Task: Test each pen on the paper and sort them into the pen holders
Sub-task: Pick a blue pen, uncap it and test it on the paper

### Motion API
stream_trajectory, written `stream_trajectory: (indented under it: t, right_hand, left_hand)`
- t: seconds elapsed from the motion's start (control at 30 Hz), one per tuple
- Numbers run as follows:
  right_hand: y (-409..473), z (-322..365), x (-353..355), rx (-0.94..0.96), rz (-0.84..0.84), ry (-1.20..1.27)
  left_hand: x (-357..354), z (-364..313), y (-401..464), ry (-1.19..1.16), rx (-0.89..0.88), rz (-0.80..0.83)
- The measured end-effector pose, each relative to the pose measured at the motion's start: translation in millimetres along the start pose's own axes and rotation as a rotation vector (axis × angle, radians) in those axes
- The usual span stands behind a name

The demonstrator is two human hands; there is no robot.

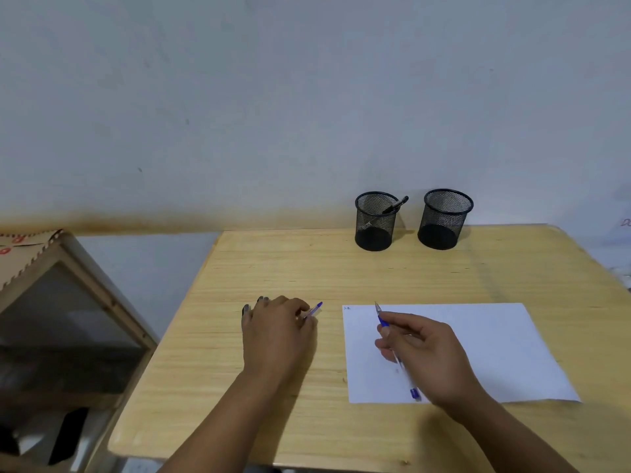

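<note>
The right hand (pixel 426 353) grips a pen (pixel 396 353), tip over the paper (pixel 478 336). The left hand (pixel 276 326) pinches the cap (pixel 314 310) at mid-worktop (pixel 341 268).

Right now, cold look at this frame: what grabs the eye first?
The right hand holds a blue pen over the white paper at the table's near right. The left hand pinches the pen cap beside it. Two black mesh holders stand at the back; the left holder has a dark pen, and the right holder looks empty.

A single wide-angle view from the person's head looks forward and down over the table (pixel 259 421), close above both forearms, with the wall (pixel 273 97) beyond filling the upper half of the picture.
</note>
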State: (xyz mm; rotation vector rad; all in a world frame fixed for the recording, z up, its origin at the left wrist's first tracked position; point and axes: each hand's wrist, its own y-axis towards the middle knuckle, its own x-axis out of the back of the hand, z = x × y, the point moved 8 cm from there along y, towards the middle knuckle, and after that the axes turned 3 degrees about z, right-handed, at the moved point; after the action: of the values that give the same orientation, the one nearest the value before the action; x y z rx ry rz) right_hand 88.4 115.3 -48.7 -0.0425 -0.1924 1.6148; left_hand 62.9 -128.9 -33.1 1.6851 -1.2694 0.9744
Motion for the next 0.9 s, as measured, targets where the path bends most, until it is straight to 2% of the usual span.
stream_trajectory:
  t: [0.13, 0.3, 0.43, 0.6, 0.9]
  right_hand:
    - [1, 5, 2, 0.006, 0.018, 0.097]
    - [4, 7, 5, 0.056, 0.051, 0.129]
    - [5, 11, 14, 0.141, -0.042, -0.028]
    - [20, 8, 16, 0.085, -0.189, -0.077]
    - [52, 12, -6, 0.121, -0.182, -0.169]
  left_hand:
    - [4, -17, -18, -0.057, -0.116, -0.036]
    - [-10, -42, -49, -0.166, -0.264, 0.041]
    - [-24, -54, -62, -0.141, -0.338, 0.117]
    - [-31, -52, -64, -0.080, -0.337, 0.156]
    - [-34, -54, -65, -0.058, -0.345, 0.165]
